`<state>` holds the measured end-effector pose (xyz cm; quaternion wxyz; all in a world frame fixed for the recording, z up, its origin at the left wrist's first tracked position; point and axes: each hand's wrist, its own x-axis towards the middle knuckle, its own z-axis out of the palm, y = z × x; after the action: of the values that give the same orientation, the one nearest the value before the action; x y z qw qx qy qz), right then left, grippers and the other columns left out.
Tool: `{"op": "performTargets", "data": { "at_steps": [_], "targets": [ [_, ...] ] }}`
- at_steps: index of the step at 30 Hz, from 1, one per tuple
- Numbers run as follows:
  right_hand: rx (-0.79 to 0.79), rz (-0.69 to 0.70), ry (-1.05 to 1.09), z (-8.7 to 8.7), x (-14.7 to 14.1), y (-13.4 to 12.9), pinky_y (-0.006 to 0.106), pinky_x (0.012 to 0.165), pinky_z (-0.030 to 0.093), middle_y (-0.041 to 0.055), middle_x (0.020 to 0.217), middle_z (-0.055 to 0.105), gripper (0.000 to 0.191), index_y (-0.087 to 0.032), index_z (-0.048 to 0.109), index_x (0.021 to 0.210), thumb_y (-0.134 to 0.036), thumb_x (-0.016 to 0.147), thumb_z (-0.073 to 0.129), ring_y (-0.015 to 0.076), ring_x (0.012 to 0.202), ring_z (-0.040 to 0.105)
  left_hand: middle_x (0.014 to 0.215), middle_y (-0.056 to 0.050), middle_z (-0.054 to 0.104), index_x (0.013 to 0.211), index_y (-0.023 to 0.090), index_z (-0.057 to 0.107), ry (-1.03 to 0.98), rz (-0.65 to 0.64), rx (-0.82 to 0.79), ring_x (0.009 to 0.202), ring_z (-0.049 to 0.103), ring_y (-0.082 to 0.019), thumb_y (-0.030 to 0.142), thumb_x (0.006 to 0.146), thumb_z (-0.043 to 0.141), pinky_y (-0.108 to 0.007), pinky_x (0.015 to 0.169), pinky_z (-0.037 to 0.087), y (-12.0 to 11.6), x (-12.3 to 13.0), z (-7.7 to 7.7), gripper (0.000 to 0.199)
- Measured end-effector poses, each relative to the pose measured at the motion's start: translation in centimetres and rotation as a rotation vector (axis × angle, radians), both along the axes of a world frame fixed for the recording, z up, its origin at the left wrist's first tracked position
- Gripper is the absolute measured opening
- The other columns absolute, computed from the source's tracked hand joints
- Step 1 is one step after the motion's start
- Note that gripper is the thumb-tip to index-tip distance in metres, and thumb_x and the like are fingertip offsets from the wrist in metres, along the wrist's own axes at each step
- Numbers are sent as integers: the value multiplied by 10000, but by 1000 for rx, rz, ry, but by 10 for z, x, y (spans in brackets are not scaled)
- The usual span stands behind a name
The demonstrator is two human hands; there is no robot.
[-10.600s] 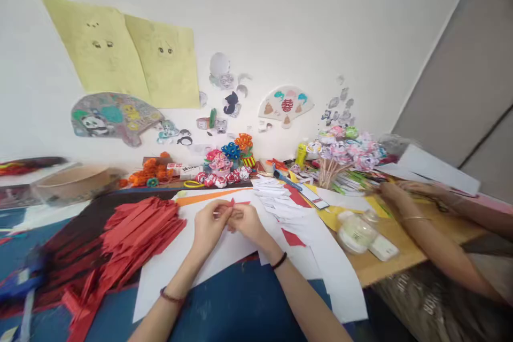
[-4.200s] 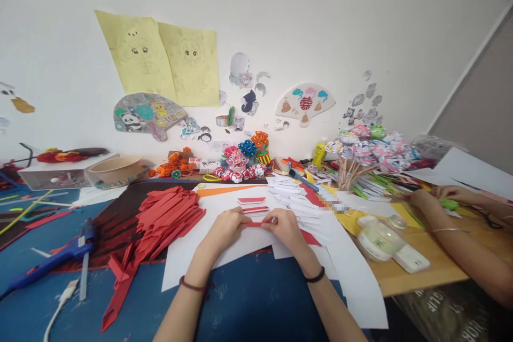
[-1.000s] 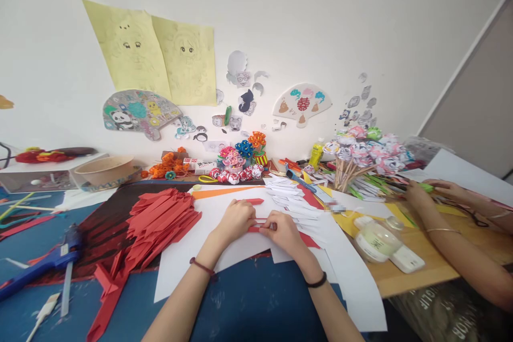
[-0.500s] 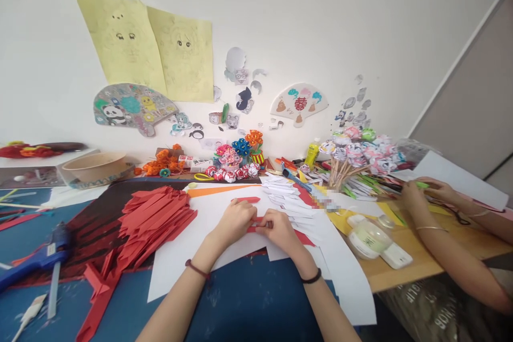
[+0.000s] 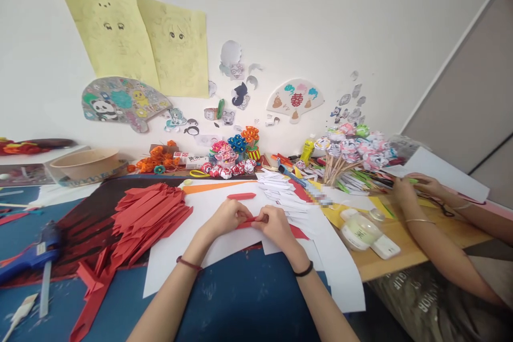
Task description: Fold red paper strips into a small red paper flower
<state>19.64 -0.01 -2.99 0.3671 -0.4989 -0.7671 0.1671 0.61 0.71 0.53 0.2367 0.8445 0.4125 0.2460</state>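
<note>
Both hands meet over the white paper sheets (image 5: 168,256) at the front of the table. My left hand (image 5: 226,219) pinches a narrow red paper strip (image 5: 246,223) at its left part. On the strip's right part, the fingers of my right hand (image 5: 276,224) are closed. Just behind my hands lies another folded red strip (image 5: 241,196), flat on the white paper. To the left is a big heap of red paper strips (image 5: 148,219). White folded strips (image 5: 278,187) are stacked behind my right hand.
A blue glue gun (image 5: 44,251) lies at far left. Paper flowers (image 5: 230,155) line the wall. On the right are a clear bottle (image 5: 360,230), a white case (image 5: 385,246) and a bunch of paper flowers on sticks (image 5: 348,152). A co-worker's hands (image 5: 417,189) work at far right.
The red strip between my hands now looks narrower, its sides pressed together. My fingers have shifted along it, uncovering more of the strip lying behind. The view has moved slightly.
</note>
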Motion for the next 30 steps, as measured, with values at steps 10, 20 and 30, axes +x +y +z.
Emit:
{"op": "performTargets", "data": {
  "at_steps": [10,20,30],
  "targets": [
    [7,-38,-22,-2,1,3,279,717,443,22,787,670,94,-228,721,754,-238,687,787,189,780,621,817,-37,708,865,177,704,89,92,95,746,613,-157,274,829,579,-239,695,433,-7,-1,-14,162],
    [4,-13,-30,-5,2,6,278,707,421,9,755,642,117,-224,728,786,-173,688,769,179,753,572,831,-38,658,866,174,656,207,94,155,771,595,-165,249,820,582,-244,687,425,-9,-16,-13,115],
    [24,19,-38,-3,-1,1,295,769,434,26,841,635,102,-222,717,785,-128,746,717,192,847,582,818,-41,612,805,168,584,294,95,316,767,576,-170,191,893,479,-262,683,408,-13,-12,-18,139]
  ]
}}
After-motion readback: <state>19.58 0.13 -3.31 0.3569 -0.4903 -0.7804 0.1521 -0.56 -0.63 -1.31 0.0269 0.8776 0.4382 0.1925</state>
